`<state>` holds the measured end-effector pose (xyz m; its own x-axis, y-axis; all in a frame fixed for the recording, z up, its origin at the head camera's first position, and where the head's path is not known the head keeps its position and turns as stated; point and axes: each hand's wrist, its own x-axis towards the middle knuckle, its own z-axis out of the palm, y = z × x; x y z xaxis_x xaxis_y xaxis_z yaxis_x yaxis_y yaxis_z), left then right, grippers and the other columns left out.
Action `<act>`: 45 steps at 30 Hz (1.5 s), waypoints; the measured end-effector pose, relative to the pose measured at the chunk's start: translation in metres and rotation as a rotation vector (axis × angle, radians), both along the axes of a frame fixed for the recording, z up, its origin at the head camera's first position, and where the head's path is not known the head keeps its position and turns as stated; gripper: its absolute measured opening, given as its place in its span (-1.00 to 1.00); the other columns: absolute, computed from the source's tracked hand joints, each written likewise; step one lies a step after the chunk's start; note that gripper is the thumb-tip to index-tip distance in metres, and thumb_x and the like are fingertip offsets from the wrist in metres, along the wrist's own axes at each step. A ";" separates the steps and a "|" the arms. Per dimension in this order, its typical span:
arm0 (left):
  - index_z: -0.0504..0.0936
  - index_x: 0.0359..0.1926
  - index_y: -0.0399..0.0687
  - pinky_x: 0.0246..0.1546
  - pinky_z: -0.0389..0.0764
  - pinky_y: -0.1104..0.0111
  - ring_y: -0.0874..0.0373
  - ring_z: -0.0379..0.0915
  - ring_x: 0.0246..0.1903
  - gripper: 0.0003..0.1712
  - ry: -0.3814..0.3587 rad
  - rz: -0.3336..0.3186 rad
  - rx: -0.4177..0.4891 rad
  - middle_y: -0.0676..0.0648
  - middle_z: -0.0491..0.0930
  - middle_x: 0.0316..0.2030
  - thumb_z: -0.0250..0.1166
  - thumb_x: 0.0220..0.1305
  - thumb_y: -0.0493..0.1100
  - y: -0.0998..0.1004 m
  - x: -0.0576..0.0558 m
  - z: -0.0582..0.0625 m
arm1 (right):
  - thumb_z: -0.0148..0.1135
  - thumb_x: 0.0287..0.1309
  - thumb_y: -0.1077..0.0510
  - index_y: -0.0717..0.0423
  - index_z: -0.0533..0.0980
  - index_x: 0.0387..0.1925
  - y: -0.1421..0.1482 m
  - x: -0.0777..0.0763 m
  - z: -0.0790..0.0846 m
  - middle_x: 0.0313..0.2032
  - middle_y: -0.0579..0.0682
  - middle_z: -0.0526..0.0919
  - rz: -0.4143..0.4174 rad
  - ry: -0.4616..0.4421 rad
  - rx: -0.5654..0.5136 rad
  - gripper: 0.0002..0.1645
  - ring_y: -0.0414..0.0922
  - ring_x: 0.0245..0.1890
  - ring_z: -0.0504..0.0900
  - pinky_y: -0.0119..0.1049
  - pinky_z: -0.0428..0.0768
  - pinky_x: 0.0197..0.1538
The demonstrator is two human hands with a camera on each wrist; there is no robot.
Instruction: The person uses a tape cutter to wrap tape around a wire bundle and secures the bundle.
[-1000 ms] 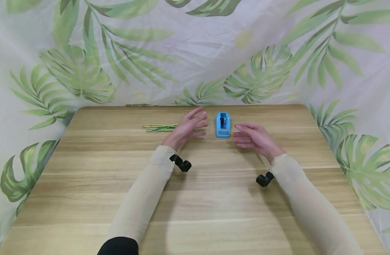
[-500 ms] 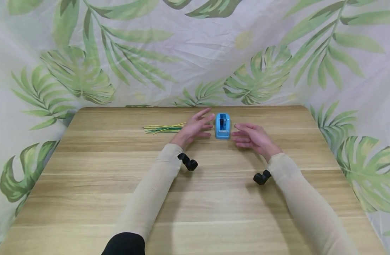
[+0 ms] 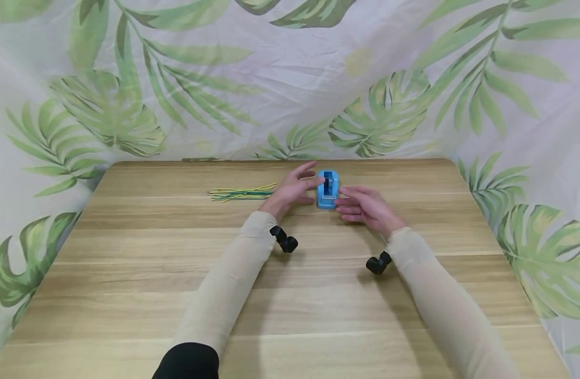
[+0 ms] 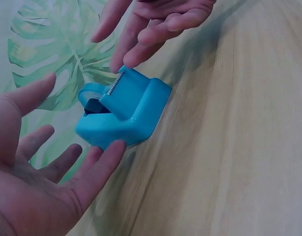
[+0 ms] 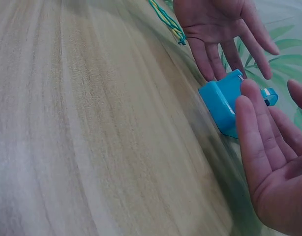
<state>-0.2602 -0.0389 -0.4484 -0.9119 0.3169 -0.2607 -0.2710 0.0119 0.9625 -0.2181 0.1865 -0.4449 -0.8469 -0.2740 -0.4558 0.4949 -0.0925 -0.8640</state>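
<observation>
A blue tape dispenser [image 3: 327, 202] with a toothed cutter stands upright near the back of the table, between both hands. My left hand [image 3: 292, 190] is at its left side, fingers spread and straight; in the left wrist view its fingertips [image 4: 116, 147] lie right at the dispenser's wall. On the other side, my right hand [image 3: 365, 206] has its extended fingers close along the dispenser's right wall, and they overlap it in the right wrist view [image 5: 269, 147]. Neither hand curls round it.
Left of the dispenser lies a loose bundle of thin yellow and green wires [image 3: 237, 193], its right end hidden behind the left hand. A leaf-patterned cloth [image 3: 290, 79] hangs behind the wooden table [image 3: 318, 316], close past its back edge.
My left hand has moved right, from over the wires to the dispenser's side. The right hand has shifted slightly left, closing in on the dispenser. The head view has turned a little.
</observation>
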 end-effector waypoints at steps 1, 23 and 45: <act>0.30 0.50 0.25 -0.03 0.65 -0.01 -0.21 0.38 0.24 -0.23 0.000 0.003 0.011 -0.19 0.19 0.45 0.38 0.34 -0.13 0.001 -0.001 -0.001 | 0.14 0.48 0.04 0.25 0.32 0.37 -0.001 -0.001 0.000 -0.10 0.13 0.73 0.003 -0.002 0.000 -0.42 -0.01 -0.13 0.75 -0.06 0.65 0.06; 0.34 0.47 -0.10 -0.18 0.71 0.05 -0.22 0.51 0.10 -0.22 0.059 0.059 -0.022 -0.24 0.32 0.37 0.29 0.25 -0.51 0.014 -0.002 -0.013 | 0.16 0.46 0.03 0.22 0.42 0.25 -0.010 -0.007 -0.007 -0.23 0.08 0.76 -0.024 -0.061 0.002 -0.52 -0.07 -0.24 0.76 -0.15 0.71 -0.08; 0.38 0.45 -0.02 -0.23 0.72 0.18 -0.06 0.56 -0.05 -0.24 0.115 0.093 -0.172 -0.15 0.37 0.35 0.29 0.27 -0.51 0.021 0.001 -0.012 | 0.31 0.36 0.00 0.16 0.51 0.07 -0.015 -0.017 -0.007 -0.30 0.02 0.71 0.003 -0.076 0.096 -0.59 -0.10 -0.29 0.71 -0.21 0.71 -0.13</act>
<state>-0.2592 -0.0178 -0.4603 -0.9620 0.1902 -0.1960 -0.1669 0.1587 0.9731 -0.2351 0.1713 -0.4521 -0.8083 -0.2285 -0.5426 0.5592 -0.0101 -0.8289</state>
